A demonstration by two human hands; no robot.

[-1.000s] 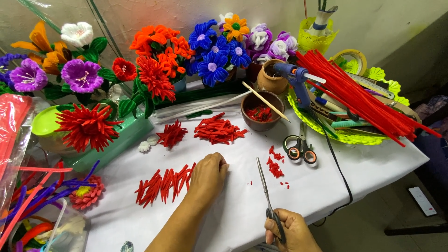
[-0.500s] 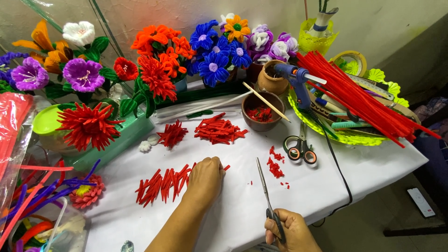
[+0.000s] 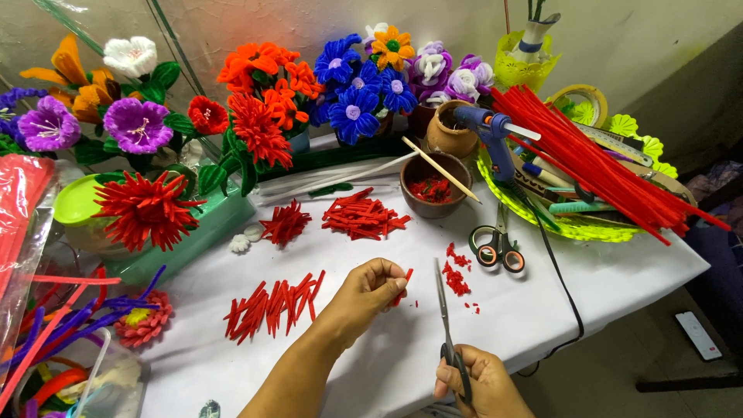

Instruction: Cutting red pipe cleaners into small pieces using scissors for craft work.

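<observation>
Our left hand (image 3: 370,292) hangs just above the white worktop (image 3: 588,286), its grip pinched on a short red stick piece (image 3: 404,282) whose tip pokes out past the fingertips toward the right. Our right hand (image 3: 478,381), at the bottom edge of the view, is clenched around the handles of a pair of scissors (image 3: 444,313); the long blades point up and away from us, close together, with their tips just beside the held red piece but apart from it.

Just left of the left hand lies a row of cut red pieces (image 3: 272,300), side by side on the worktop. To the right of the blades sits a small scatter of red trimmings (image 3: 457,272). Farther back we see a second heap of red pieces (image 3: 362,215), a red fan-shaped bundle (image 3: 285,223) and a brown bowl (image 3: 432,184) with a thin wooden stick (image 3: 439,169) leaning across its rim. A second pair of scissors with black and orange handles (image 3: 498,249) lies near a yellow-green tray (image 3: 573,228) that carries long red stems (image 3: 596,166) and a blue glue gun (image 3: 489,133). Handmade flowers (image 3: 263,101) in many colours line the back.
</observation>
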